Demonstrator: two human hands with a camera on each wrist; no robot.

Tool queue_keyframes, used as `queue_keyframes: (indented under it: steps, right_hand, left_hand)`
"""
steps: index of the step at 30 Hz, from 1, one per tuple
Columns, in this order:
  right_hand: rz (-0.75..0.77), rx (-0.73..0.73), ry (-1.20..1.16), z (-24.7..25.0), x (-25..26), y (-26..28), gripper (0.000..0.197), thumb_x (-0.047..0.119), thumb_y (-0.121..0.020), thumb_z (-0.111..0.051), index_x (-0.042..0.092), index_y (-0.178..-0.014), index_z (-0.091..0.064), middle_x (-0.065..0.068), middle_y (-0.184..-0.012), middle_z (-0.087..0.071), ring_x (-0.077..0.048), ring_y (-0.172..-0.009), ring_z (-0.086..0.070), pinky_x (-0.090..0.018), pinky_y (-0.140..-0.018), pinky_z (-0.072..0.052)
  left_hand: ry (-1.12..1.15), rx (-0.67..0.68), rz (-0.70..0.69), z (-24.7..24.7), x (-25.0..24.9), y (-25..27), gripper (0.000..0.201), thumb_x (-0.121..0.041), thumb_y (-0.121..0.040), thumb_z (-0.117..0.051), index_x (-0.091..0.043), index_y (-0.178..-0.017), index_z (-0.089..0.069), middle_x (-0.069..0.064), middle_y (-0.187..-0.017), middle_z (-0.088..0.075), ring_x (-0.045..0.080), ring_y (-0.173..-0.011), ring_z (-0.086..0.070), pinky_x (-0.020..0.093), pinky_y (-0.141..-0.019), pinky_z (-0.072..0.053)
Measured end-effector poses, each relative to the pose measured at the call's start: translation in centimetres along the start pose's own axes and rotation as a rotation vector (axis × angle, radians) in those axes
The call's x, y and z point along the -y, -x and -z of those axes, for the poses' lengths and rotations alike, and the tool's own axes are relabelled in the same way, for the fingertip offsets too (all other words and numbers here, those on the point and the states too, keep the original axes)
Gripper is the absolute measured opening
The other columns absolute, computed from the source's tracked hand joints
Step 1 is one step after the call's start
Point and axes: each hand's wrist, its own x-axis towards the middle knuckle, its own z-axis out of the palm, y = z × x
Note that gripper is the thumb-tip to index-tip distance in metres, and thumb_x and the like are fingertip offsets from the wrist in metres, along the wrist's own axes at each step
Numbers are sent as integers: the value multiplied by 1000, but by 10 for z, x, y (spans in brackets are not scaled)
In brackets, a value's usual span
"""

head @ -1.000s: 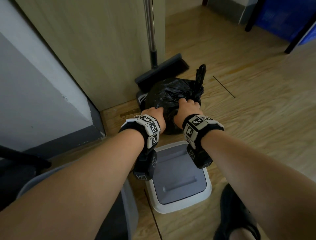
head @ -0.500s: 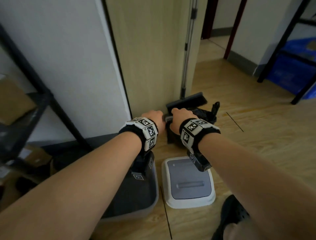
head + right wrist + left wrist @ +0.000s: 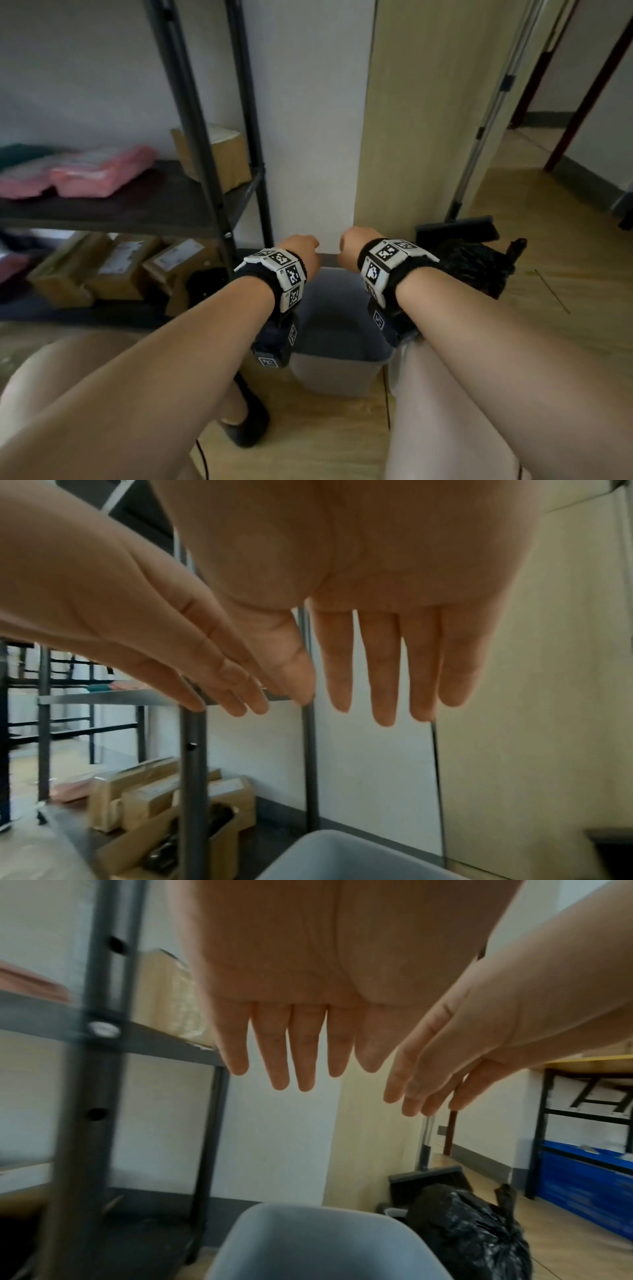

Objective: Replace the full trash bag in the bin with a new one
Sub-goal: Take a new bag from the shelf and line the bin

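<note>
The grey bin (image 3: 337, 377) stands open on the floor between my knees, with no bag showing inside it. The full black trash bag (image 3: 476, 263), tied at the top, sits on the floor to the right of the bin, against the dustpan. My left hand (image 3: 299, 250) and right hand (image 3: 356, 246) hover side by side above the bin's far rim and hold nothing. In the left wrist view the left hand (image 3: 294, 1042) has straight fingers, with the bin (image 3: 308, 1240) and bag (image 3: 469, 1231) below. The right hand (image 3: 383, 656) is likewise flat and empty.
A dark metal shelf rack (image 3: 191, 137) stands at the left, with pink packages (image 3: 99, 171) and cardboard boxes (image 3: 113, 267) on it. A broom and dustpan (image 3: 459, 229) lean by the wooden panel (image 3: 428, 102). My black shoe (image 3: 246, 421) is in front of the bin.
Both hands let go of the black bag, which stays on the floor by the dustpan. They moved left and up over the bin, and the head view swung up and left.
</note>
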Motion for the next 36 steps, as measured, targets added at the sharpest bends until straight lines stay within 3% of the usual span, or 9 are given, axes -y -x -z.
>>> queue_keyframes:
  steps: [2,5,13,16,23,27,31,33,36]
  right_hand:
    - [55,-22,-2,-13,23,4,32,21,-84,-61,7,-112,-64,-12,-117,-64,-32,-109,-62,-34,-89,-51]
    - [174,-60,-41,-29,55,10,34,24,-88,-55,6,-116,-61,-16,-122,-61,-32,-113,-58,-37,-89,-47]
    - [242,69,-68,-94,113,-5,33,23,-89,-52,7,-116,-62,-15,-122,-62,-32,-114,-58,-36,-88,-47]
    - [238,115,-72,-117,135,-20,32,23,-87,-53,8,-112,-64,-14,-118,-64,-31,-111,-60,-35,-85,-47]
    - [186,255,-100,-158,180,-62,21,15,-90,-53,5,-104,-65,-11,-108,-66,-25,-89,-60,-29,-72,-45]
    - [195,267,-125,-176,185,-78,22,11,-90,-52,6,-109,-63,-13,-111,-64,-29,-101,-63,-30,-77,-49]
    - [193,266,-199,-193,179,-86,23,15,-92,-47,10,-107,-64,-12,-112,-64,-29,-101,-63,-37,-88,-54]
    - [191,274,-215,-198,174,-89,22,16,-91,-47,14,-106,-64,-11,-113,-64,-28,-101,-62,-35,-86,-54]
    - [160,298,-228,-200,168,-94,22,21,-90,-52,16,-107,-65,-9,-115,-63,-26,-101,-62,-32,-82,-53]
  left_hand:
    - [16,-4,42,1,25,16,40,-24,-96,-43,-15,-134,-48,12,-138,-53,31,-125,-52,36,-102,-43]
    - [42,-24,103,3,61,36,38,-25,-96,-44,-11,-130,-52,13,-133,-56,31,-121,-54,36,-101,-45]
    - [115,69,309,-40,144,43,34,-27,-95,-44,-13,-123,-58,12,-125,-59,30,-109,-60,35,-86,-49]
    - [125,96,393,-58,176,33,39,-26,-93,-44,-15,-130,-53,13,-131,-52,34,-115,-56,42,-97,-48]
    - [126,152,471,-92,241,-15,44,-19,-95,-43,-18,-138,-44,15,-137,-44,36,-123,-48,41,-100,-45]
    - [154,163,467,-109,257,-47,50,-27,-96,-42,-34,-144,-33,14,-146,-35,35,-135,-33,44,-111,-34]
    - [100,259,462,-122,261,-76,46,-39,-97,-37,-40,-142,-33,11,-155,-23,35,-145,-12,52,-119,-12]
    - [98,291,489,-127,259,-85,44,-37,-96,-38,-30,-139,-42,9,-153,-28,34,-144,-15,56,-118,-8]
    - [181,111,531,-127,257,-87,39,-28,-95,-41,-16,-131,-50,8,-142,-43,31,-133,-38,54,-116,-19]
